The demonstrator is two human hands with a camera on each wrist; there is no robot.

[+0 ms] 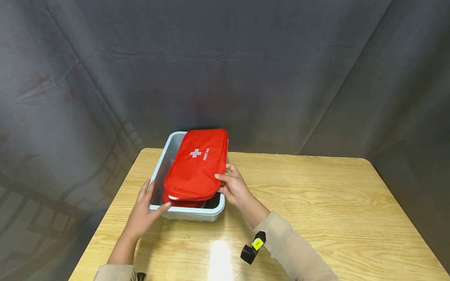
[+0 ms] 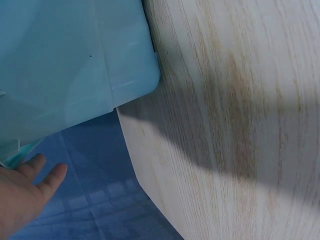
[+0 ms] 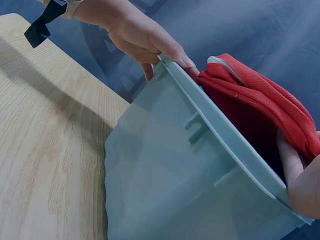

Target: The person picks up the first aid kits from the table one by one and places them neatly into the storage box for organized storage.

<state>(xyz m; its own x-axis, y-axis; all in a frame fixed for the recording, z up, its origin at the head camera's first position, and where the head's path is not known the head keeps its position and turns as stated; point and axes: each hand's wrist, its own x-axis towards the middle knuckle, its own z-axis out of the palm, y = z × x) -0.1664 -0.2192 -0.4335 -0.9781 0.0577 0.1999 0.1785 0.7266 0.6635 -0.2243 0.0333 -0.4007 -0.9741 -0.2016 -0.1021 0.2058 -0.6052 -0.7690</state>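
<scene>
A red first aid bag (image 1: 198, 164) with a white cross lies tilted over a pale blue-grey plastic bin (image 1: 197, 210). My right hand (image 1: 234, 187) pinches the bag's right edge, thumb on top and fingers underneath. At the bin's near left corner, my left hand (image 1: 144, 212) holds the rim, its thumb over the near side and fingers along the left side. Beneath the bag, another red item (image 1: 183, 203) shows inside the bin; its kind is mostly hidden. From the right wrist, the bag (image 3: 265, 102) rises above the rim.
The bin stands on a wood-grain table (image 1: 309, 203), near its far left part. A grey curtain (image 1: 225, 78) hangs behind and around the table. A black strap with a yellow label (image 1: 258, 244) is on the right wrist.
</scene>
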